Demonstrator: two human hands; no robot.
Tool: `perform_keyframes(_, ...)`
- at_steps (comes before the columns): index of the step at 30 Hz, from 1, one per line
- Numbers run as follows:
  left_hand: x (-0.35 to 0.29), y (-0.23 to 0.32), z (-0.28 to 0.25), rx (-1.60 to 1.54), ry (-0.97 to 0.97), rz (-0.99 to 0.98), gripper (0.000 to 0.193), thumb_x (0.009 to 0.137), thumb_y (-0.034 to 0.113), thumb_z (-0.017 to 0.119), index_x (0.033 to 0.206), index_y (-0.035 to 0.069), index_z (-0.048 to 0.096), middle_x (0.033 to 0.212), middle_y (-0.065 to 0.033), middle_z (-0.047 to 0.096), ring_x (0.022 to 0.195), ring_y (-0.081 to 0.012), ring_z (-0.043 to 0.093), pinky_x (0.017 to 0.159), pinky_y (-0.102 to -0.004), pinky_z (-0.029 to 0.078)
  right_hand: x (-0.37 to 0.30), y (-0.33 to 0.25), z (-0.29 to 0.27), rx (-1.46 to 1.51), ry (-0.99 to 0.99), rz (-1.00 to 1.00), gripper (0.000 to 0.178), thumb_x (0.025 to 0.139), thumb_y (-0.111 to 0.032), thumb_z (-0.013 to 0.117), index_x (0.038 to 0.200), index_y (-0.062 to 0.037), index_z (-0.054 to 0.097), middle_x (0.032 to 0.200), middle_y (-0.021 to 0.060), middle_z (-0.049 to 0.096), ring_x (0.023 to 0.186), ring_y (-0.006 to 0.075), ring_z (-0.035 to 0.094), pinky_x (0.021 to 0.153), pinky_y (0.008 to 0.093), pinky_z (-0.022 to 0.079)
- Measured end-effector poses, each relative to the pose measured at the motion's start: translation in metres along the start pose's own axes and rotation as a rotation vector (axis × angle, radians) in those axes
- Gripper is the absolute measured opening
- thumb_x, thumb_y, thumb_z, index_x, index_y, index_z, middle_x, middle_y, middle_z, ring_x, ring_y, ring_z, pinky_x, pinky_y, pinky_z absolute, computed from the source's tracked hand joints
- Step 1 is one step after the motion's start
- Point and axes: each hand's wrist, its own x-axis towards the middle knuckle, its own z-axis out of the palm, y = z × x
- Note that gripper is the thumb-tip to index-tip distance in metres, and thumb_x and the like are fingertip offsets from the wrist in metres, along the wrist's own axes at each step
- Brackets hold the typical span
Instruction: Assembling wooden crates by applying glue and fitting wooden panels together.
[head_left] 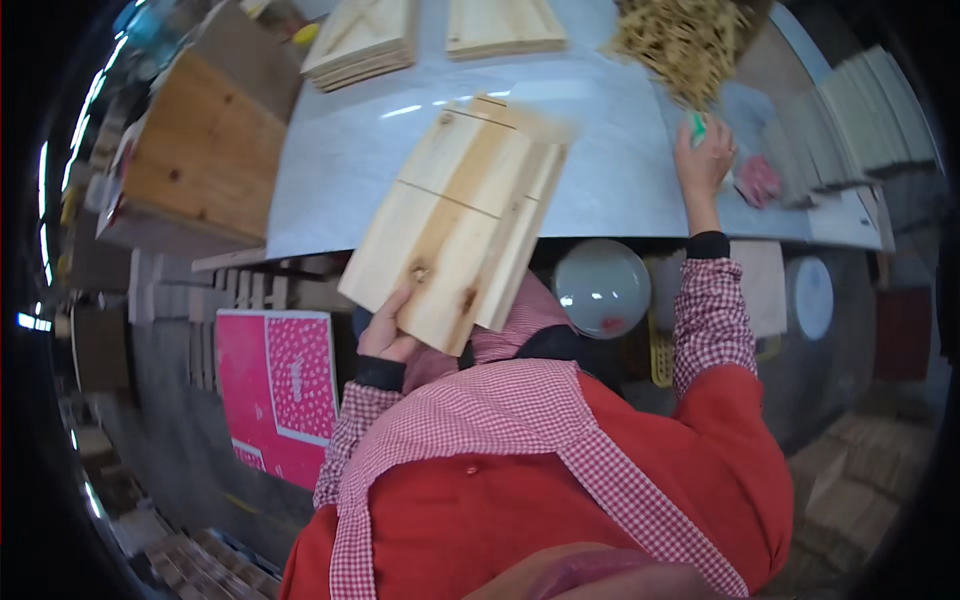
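Wooden panel (450,225): we see it in front of the person, tilted, its near end out past the front edge of the table (620,185) and its far end over the tabletop; we cannot tell whether it touches the surface. Its long axis runs from lower left, by the body, to upper right. Two dark lines cross its face, a knot sits near the bottom, and a stepped narrower strip shows along the right side; whether that is one piece or several, we can't tell. Far right corner is blurred.

Left hand (390,328) is the nearer one: it pinches the panel's near-left end, thumb on the upper face, other fingers hidden beneath. So the panel extends forward and rightward from this hand, toward the right hand's side.

Right hand (706,155) is well apart from the panel, off to its right, arm stretched over the table. We see its fingers curled around a small green item (697,126), exact kind unclear. Just ahead of it we have a heap of yellowish strips (685,45); near it on the right, a crumpled pink cloth (758,182).

Across the table's far side we note a left board stack (365,35) and a right board stack (505,25).
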Motion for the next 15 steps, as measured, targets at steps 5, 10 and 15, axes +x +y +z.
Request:
perform_keyframes(5, 0.001, 0.004, 0.012, 0.064, -0.049, 0.100, 0.050, 0.088, 0.006, 0.060, 0.135, 0.004, 0.041, 0.131, -0.0143, 0.051, 0.118, -0.0303, 0.052, 0.101, -0.0469, 0.043, -0.020, 0.063, -0.028, -0.293, -0.265, 0.356, 0.056, 0.074, -0.039, 0.070, 0.113, -0.0014, 0.057, 0.111, 0.0214, 0.059, 0.104, 0.0382, 0.054, 0.091, 0.0460, 0.042)
perform_keyframes(10, -0.003, -0.001, 0.004, 0.002, -0.025, 0.073, 0.051, 0.088, 0.004, 0.060, 0.135, 0.004, 0.040, 0.131, -0.0145, 0.051, 0.118, -0.0304, 0.052, 0.101, -0.0464, 0.044, -0.031, 0.062, -0.036, -0.179, -0.362, 0.401, 0.064, 0.070, -0.046, 0.073, 0.112, -0.0012, 0.055, 0.107, 0.0214, 0.061, 0.097, 0.0390, 0.058, 0.083, 0.0460, 0.046)
perform_keyframes(15, 0.000, -0.004, 0.004, -0.003, 0.059, 0.135, 0.052, 0.087, 0.003, 0.061, 0.134, 0.004, 0.041, 0.130, -0.0146, 0.051, 0.117, -0.0304, 0.052, 0.100, -0.0458, 0.044, -0.031, 0.070, -0.033, -0.049, -0.074, 0.473, 0.065, 0.069, -0.046, 0.077, 0.110, 0.0000, 0.054, 0.100, 0.0188, 0.062, 0.093, 0.0321, 0.060, 0.081, 0.0426, 0.047)
